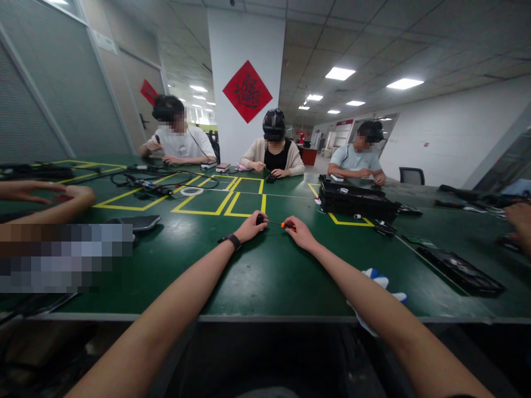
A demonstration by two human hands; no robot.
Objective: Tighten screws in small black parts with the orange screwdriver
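Note:
My left hand (249, 227), with a dark band on the wrist, is closed around a small black object (260, 218) whose kind I cannot make out. My right hand (302, 233) grips a screwdriver (287, 226) by its orange and black handle. The thin shaft points left, and its tip reaches the black object or comes very near it. Both hands are low over the green table (265, 276), close together near the middle. Fingers hide most of the black object.
Yellow tape outlines (244, 214) mark the table. A long black casing (357, 200) stands at right, with an open black device (460, 271) nearer. White-blue gloves (384, 282) lie by my right forearm. Cables (145, 185) spread left. Several co-workers sit around; one's hands (50, 193) reach in at left.

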